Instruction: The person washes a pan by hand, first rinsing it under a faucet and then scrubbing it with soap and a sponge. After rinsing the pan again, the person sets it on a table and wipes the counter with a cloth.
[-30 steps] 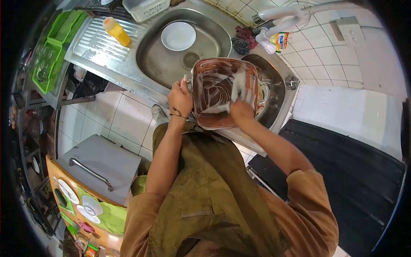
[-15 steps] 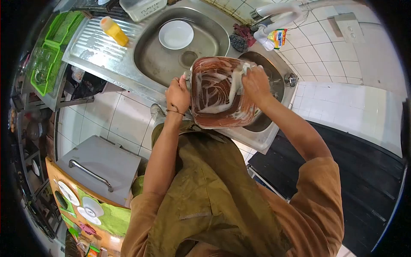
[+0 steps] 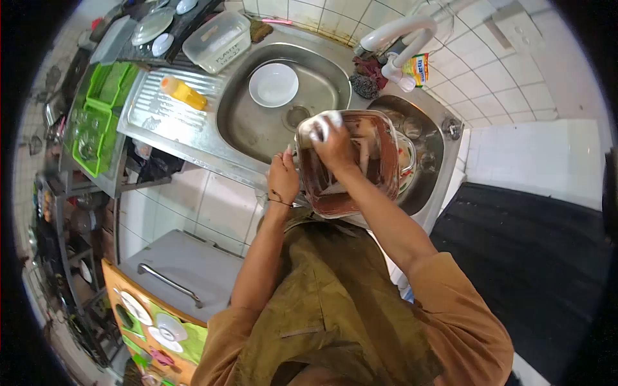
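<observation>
A square, brown-coated pan (image 3: pixel 384 157) with streaks of suds is held tilted over the sink edge, its inside facing me. My left hand (image 3: pixel 283 179) is closed on the pan's left side, by its handle; part of that grip is hidden. Inside the pan's upper left corner, my right hand (image 3: pixel 336 149) presses a white, foamy wad (image 3: pixel 325 122), which looks like a soapy sponge. Behind the pan, the right-hand basin (image 3: pixel 432 186) holds a patterned dish (image 3: pixel 405 161) and several glasses (image 3: pixel 412 127), partly covered by the pan.
A white bowl (image 3: pixel 274 85) sits in the left basin (image 3: pixel 238 128). On the drainboard lies a yellow bottle (image 3: pixel 185 94). Beyond are a plastic tub (image 3: pixel 217 40), a dark scouring pad (image 3: pixel 364 86), a white faucet (image 3: pixel 404 35) and a yellow-red packet (image 3: pixel 418 69). Green racks (image 3: pixel 95 145) stand at left.
My right hand has moved with the foamy sponge from the pan's upper right side to its upper left corner. Less foam shows in the pan. The camera view has shifted.
</observation>
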{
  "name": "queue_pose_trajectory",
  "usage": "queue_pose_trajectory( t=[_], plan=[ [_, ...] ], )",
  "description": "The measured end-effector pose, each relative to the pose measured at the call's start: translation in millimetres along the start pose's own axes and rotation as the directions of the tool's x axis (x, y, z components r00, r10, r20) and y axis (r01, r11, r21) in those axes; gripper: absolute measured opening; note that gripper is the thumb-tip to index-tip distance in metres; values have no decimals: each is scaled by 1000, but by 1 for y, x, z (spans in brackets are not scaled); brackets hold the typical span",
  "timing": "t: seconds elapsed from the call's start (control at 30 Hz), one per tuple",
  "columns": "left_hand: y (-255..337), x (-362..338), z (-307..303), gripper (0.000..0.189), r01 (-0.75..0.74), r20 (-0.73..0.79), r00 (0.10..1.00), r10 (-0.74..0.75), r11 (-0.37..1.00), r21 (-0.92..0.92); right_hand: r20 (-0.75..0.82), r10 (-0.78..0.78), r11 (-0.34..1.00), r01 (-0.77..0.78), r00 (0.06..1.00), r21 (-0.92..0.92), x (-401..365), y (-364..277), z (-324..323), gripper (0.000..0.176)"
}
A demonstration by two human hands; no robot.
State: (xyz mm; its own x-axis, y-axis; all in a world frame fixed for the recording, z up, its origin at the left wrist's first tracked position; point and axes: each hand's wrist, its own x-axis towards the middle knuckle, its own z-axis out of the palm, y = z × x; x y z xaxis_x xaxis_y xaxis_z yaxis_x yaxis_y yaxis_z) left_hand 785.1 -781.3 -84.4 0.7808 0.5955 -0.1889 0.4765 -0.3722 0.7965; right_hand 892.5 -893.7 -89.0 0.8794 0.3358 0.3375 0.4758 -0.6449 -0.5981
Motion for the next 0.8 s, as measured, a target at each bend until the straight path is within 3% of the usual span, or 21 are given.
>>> queue_pose_trajectory(
  t=[0.03,0.1,0.17,0.2,0.23,0.3,0.33,0.37,0.43,0.53,0.63,0.67,0.7,0.8],
  plan=[
    [4,1,0,44,-20,8,1000,20,1000,11,-68,-11,996,17,998,82,2,-4,8,27],
    [8,1,-8,45,12,28,1000,-13,1000,21,-54,195,981,-196,979,-5,-2,-8,9,26],
    [5,-1,-7,46,23,22,999,-24,1000,20,-308,292,928,-346,905,-138,4,-2,-7,19],
    [5,-2,-9,45,47,36,998,-48,998,31,-345,471,873,-486,812,49,7,14,-9,18],
    [2,-3,-8,45,46,9,999,-47,999,14,-413,501,859,-496,761,127,12,1,-25,16],
    [-5,-6,-2,46,35,-25,999,-36,999,-19,-460,404,906,-415,791,82,10,5,-5,20],
    [-5,-8,-2,45,49,-10,999,-50,999,-17,-308,491,871,-454,815,186,1,-8,3,27],
    [-3,-7,-3,44,60,7,998,-60,998,-18,-335,201,979,-185,920,82,-4,-21,4,40],
    [-1,-7,-4,43,77,63,995,-76,997,-24,-285,249,961,-200,925,190,-4,-36,-2,50],
    [-1,-7,-1,42,151,128,982,-142,987,-63,-543,449,886,-431,710,169,8,-11,-1,54],
    [-7,-8,9,43,176,84,982,-170,982,-71,-505,384,922,-349,773,166,4,-11,4,50],
    [-7,-7,9,44,187,92,980,-178,977,-103,-397,270,962,-228,877,150,0,-14,2,47],
    [-8,-7,8,44,200,103,977,-187,971,-134,-366,122,987,-73,923,144,0,-14,1,40],
    [-5,-11,3,44,216,103,974,-201,963,-164,-440,221,964,-264,870,-38,13,-11,-19,31]
  ],
)
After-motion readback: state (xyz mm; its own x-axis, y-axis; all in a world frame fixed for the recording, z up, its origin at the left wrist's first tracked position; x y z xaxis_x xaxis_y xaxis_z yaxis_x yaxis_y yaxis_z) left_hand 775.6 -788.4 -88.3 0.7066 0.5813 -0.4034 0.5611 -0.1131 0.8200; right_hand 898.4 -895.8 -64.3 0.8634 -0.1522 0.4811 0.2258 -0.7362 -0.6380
